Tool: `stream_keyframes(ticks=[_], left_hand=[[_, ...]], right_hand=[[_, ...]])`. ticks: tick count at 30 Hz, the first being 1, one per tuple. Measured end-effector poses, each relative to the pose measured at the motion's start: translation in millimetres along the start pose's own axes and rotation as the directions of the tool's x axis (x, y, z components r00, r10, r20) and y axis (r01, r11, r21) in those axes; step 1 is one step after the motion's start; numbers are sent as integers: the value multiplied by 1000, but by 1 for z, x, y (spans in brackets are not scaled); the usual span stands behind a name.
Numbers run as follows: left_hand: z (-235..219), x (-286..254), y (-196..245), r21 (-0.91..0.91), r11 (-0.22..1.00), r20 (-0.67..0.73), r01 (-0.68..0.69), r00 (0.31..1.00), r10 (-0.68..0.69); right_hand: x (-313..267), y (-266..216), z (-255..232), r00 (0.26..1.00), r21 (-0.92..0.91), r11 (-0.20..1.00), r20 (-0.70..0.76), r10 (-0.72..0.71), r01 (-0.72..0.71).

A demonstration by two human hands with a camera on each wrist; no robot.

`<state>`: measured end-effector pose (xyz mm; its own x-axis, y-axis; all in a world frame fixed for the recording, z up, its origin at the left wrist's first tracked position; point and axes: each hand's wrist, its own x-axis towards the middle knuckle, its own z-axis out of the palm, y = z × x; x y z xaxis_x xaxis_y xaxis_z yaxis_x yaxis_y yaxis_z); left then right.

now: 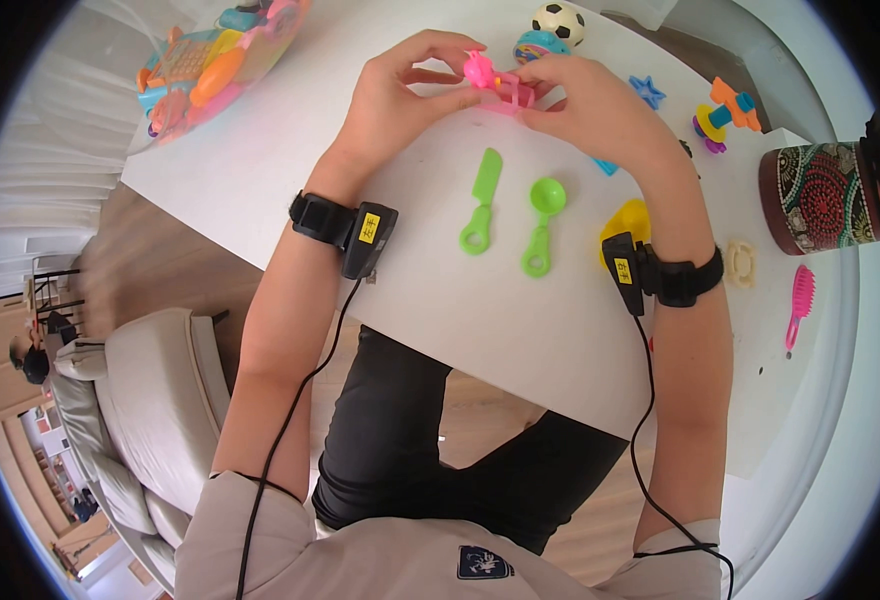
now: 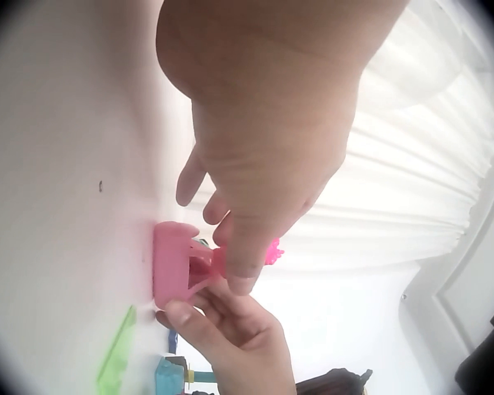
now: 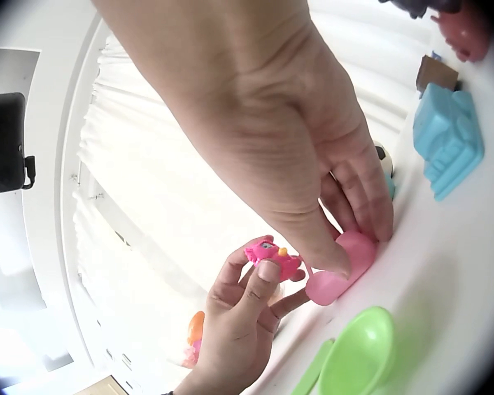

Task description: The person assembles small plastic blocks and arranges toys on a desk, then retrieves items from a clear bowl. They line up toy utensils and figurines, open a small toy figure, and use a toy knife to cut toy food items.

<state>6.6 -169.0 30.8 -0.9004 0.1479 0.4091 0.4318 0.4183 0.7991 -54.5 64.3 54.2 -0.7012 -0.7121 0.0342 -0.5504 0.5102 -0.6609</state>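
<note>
Both hands work at the far side of the white table (image 1: 410, 240). My left hand (image 1: 395, 100) pinches a small bright pink toy figure (image 3: 267, 257) with an orange spot, between thumb and fingers. Close beside it, my right hand (image 1: 600, 105) holds a pink rounded plastic stand (image 2: 171, 267) by its end, low at the tabletop. The figure sits at the stand's thin pink struts, its lower part covered by fingers. Nearer the body lie a green toy knife (image 1: 486, 180) and a green toy spoon (image 1: 548, 195).
A clear bag of toys (image 1: 215, 75) stands back left. A toy soccer ball (image 1: 560, 22), blue star (image 1: 647, 92) and orange-and-teal toy (image 1: 730, 110) lie beyond the right hand. On the right are a yellow piece (image 1: 632, 215), patterned drum (image 1: 820, 200) and pink hairbrush (image 1: 802, 298).
</note>
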Motion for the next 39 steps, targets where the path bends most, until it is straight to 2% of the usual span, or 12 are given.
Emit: stream_keyframes(ticks=[4,7,9,13,15,25,28,37,39], left_hand=[[-1,3,-10,-32,999,-93,-35,995,32],[-5,3,-14,51,998,-37,37,999,-35],[-5,1,-13,-91,977,53,192,981,-188],[-6,0,-19,-123,973,88,196,979,-186],[-5,0,-21,-98,985,58,141,989,-136],[-6,1,-14,-124,981,108,151,985,-138],[-4,0,-11,-171,968,95,181,981,-167],[-1,1,-15,-187,981,24,52,999,-48],[0,0,-13,-144,987,-4,76,997,-77]], right_hand=[[-2,-7,-3,999,-24,999,13,48,-48],[-2,-5,-4,998,0,998,28,58,-58],[-2,-3,-3,999,9,999,23,45,-46],[-2,-2,-3,999,15,999,15,38,-38],[-2,-4,-3,998,23,998,23,58,-58],[-3,-5,-3,996,-2,997,35,83,-83],[-4,-1,-2,998,-11,999,18,52,-52],[-6,-9,-3,994,-69,992,22,103,-101],[-6,1,-1,999,5,1000,-18,28,-28]])
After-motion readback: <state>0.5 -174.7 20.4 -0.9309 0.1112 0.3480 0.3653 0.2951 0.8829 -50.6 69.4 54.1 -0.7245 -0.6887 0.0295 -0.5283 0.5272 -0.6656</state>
